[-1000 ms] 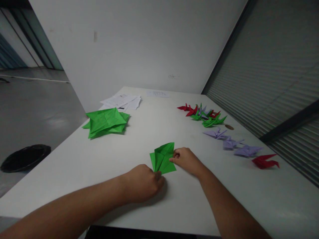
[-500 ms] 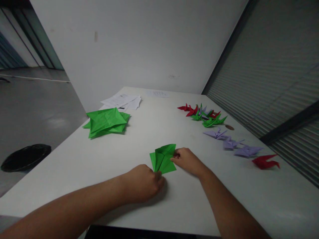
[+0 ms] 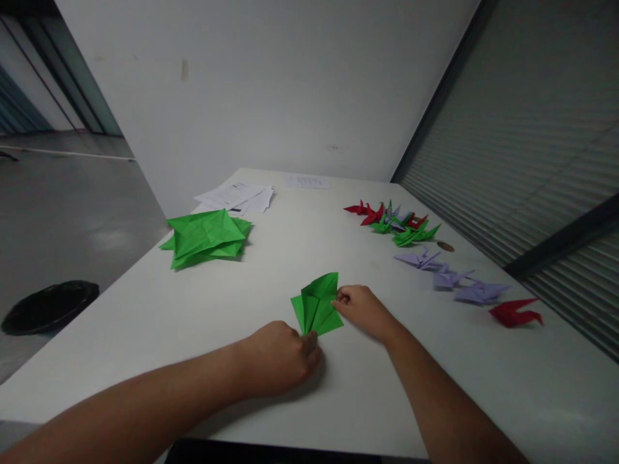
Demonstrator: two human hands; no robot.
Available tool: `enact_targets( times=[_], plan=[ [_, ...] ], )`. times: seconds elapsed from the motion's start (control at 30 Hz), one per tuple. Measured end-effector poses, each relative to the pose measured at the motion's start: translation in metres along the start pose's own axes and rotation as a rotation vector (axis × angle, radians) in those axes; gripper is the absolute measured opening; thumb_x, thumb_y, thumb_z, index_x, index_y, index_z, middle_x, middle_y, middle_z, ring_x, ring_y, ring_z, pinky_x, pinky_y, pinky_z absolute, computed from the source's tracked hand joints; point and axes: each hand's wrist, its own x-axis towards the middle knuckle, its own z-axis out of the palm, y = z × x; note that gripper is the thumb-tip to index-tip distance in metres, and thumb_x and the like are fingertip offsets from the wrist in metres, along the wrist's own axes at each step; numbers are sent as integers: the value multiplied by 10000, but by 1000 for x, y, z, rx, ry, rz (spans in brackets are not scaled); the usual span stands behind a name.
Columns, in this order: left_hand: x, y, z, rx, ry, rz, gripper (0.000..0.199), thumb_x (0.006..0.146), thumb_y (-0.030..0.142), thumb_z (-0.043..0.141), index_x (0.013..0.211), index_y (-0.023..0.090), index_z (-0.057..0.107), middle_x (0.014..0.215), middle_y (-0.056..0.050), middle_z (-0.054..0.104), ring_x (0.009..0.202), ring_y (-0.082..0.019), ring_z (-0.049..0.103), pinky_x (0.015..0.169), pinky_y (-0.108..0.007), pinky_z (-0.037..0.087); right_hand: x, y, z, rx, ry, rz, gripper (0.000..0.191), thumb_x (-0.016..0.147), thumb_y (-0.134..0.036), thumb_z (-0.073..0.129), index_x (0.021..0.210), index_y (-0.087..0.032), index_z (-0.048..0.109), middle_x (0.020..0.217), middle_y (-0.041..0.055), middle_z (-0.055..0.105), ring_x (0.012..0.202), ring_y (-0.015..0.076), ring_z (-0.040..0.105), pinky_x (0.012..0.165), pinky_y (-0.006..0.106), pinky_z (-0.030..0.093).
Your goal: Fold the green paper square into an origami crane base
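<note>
A partly folded sheet of green origami paper [image 3: 319,306] lies on the white table [image 3: 367,393] between my hands, with creases and a flap raised on its far side. Its near corner is pinched by my left hand [image 3: 285,357], the fingers closed and partly hidden under the fist. At the paper's right edge, my right hand [image 3: 362,308] is closed, thumb and fingertips together against the paper's side. Whether the right fingertips grip the edge or only touch it is hard to see, but they sit right at it.
Green creased sheets [image 3: 207,238] lie stacked at left, with printed papers [image 3: 236,196] behind. Folded cranes in red, green and purple cluster at the back right; purple cranes [image 3: 478,292] and a red crane [image 3: 515,313] sit nearer. A black-lined bin [image 3: 51,306] stands left of the table.
The raised flap of the green paper has lifted and opened further, its top corner now standing higher. Both hands have stayed nearly in place.
</note>
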Motion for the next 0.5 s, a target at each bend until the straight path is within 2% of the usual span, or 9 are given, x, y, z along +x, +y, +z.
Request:
enact_targets(
  times=[0.27,0.5],
  plan=[
    [1,0,-2,-24,8,-9,159,1007,230,505,985,144,637,893,-112,702,563,-212,654,449,-326,489,1,1,1,-50,35,17,156,845,-201,641,702,-170,695,691,45,713,644,172,631,595,266,382],
    [-2,0,2,-53,42,-13,101,987,211,550,986,143,625,882,-111,706,575,-191,651,482,-287,478,1,-1,1,-67,26,32,160,840,-194,644,691,-168,693,684,45,707,628,166,609,587,267,366]
  ],
)
